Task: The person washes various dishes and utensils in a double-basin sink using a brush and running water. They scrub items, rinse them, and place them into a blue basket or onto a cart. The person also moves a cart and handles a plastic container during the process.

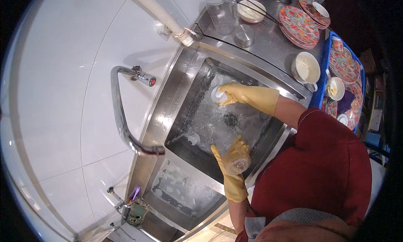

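Note:
Both hands wear yellow rubber gloves over a stainless steel sink basin (274,131) with water in it. My right hand (234,94), at the upper part of the basin, grips a round white lid (219,95). Lower down, my left hand (234,157) holds a clear jug (240,165), tilted, its round base towards me; the fingers show through its wall. The jug's far end is hard to make out against the water. Between the hands lies the basin's drain (230,119). A small whitish piece (193,138) sits near the left side of the basin.
A chrome faucet (121,116) arches from the tiled wall. A second basin (179,191) holds water. On the steel counter stand a lidded clear pitcher (222,18), a bowl (252,10) with chopsticks, stacked floral plates (299,26) and a white cup (305,67). A blue crate (362,75) holds more dishes.

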Demonstrator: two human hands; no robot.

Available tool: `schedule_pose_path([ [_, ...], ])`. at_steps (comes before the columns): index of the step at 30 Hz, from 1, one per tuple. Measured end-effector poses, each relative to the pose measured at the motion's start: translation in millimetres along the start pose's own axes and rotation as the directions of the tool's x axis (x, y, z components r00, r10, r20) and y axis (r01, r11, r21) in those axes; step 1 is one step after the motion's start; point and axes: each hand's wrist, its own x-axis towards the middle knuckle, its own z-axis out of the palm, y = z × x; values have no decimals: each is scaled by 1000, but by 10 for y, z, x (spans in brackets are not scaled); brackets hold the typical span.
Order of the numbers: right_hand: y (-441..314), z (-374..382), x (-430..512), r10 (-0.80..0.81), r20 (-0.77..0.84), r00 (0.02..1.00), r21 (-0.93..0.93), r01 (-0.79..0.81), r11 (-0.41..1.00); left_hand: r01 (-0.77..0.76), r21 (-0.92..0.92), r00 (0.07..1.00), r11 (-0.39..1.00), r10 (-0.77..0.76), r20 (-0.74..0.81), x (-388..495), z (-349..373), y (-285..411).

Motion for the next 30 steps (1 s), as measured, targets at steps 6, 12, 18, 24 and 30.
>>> schedule_pose_path([
  [6, 133, 35, -698, 1, -99, 995, -176, -18, 984, -44, 100, 997, 994, 37, 72, -430, 85, -289],
  [12, -5, 425, -1349, -38, 181, 983, -42, 46, 998, -131, 408, 989, 903, 89, 121, -1004, 174, -485],
  [18, -53, 771, -1795, 78, 236, 969, -157, -41, 987, -295, 619, 955, 728, 195, 226, -1543, 329, -730],
  [24, 186, 895, -2145, 96, 361, 928, -301, 19, 953, -395, 648, 916, 652, 224, 333, -1790, 436, -945],
  [30, 331, 1001, -2326, 48, 348, 936, -350, 83, 933, -437, 652, 899, 620, 324, 294, -1818, 365, -972],
])
